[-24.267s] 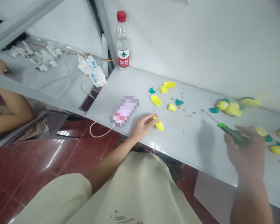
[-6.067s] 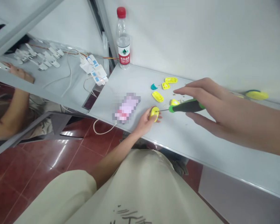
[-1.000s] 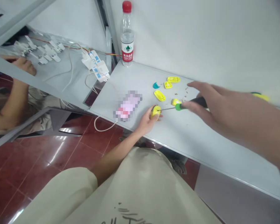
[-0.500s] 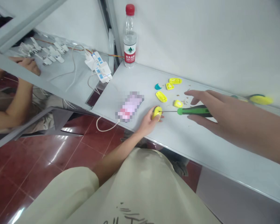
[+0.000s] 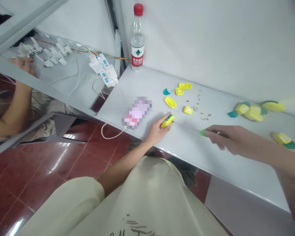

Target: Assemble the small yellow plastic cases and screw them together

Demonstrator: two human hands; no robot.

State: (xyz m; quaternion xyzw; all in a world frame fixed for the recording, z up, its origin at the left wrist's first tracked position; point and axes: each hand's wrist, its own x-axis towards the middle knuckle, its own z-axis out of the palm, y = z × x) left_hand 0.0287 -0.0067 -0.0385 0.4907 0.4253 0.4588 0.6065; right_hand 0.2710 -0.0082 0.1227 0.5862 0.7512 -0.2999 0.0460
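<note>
My left hand (image 5: 157,130) is closed around a small yellow-and-green plastic casing (image 5: 167,121) above the table's front edge. A short dark tip, perhaps a screw, sticks out from the casing's right side. To the right, my right hand (image 5: 222,135) grips a green-handled screwdriver (image 5: 203,132). Its thin shaft, blurred, points left toward the casing and stands apart from it. Beyond the left hand lie an open yellow shell (image 5: 170,102), another yellow shell (image 5: 185,86), small yellow pieces (image 5: 187,109) and a teal cap (image 5: 166,91). Several tiny screws (image 5: 202,113) are scattered beside them.
A phone (image 5: 137,111), blurred out, lies left on the table with a white cable. Behind it stands a water bottle (image 5: 137,42). More yellow-and-green casings (image 5: 253,113) lie right. Across the frame, a person's arm (image 5: 22,85) is near a power strip (image 5: 104,70).
My right hand has drawn the screwdriver back right and down, off the casing, and its fingers have closed around the handle. My left hand has turned the casing.
</note>
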